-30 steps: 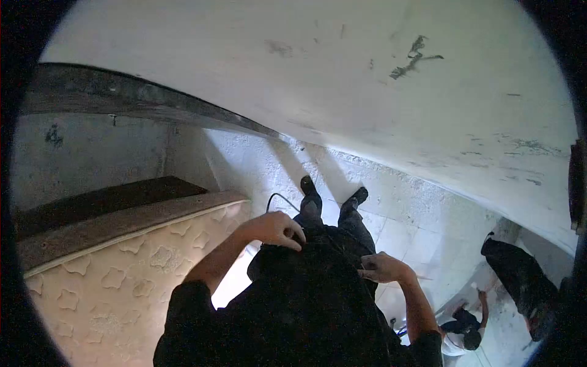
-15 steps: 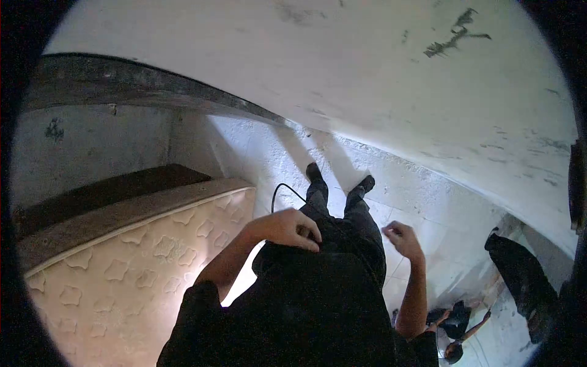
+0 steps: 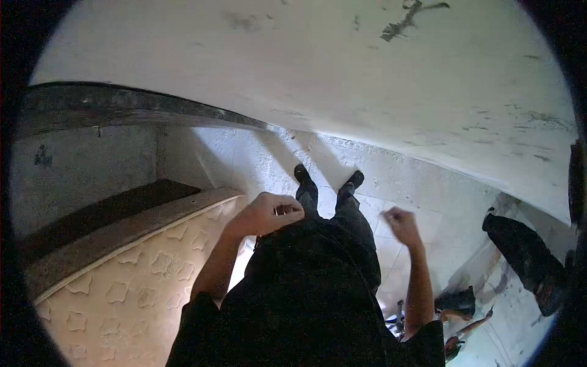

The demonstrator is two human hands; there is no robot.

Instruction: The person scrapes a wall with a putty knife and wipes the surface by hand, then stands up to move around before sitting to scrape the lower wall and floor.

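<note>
My left hand (image 3: 275,212) is raised over the left side of my waist, its fingers curled in toward the thumb. A small gap shows between thumb and fingers; whether anything thin is held there is too dark to tell. My right hand (image 3: 401,225) hangs in the air to the right of my dark trousers (image 3: 356,225), its fingers curled and somewhat blurred. What it may hold cannot be made out. Below both hands are my dark shoes (image 3: 353,178) on the pale floor.
A padded, patterned mattress (image 3: 147,275) leans at the left beside a dark ledge (image 3: 147,196). A scuffed pale wall (image 3: 342,73) spans the front. Dark cloth (image 3: 520,251) hangs at the right. Another person's arm (image 3: 476,325) shows at the lower right.
The view has shifted, so the wall marks and my feet sit further left. My left hand has risen and moved left. My right hand is slightly higher beside my leg.
</note>
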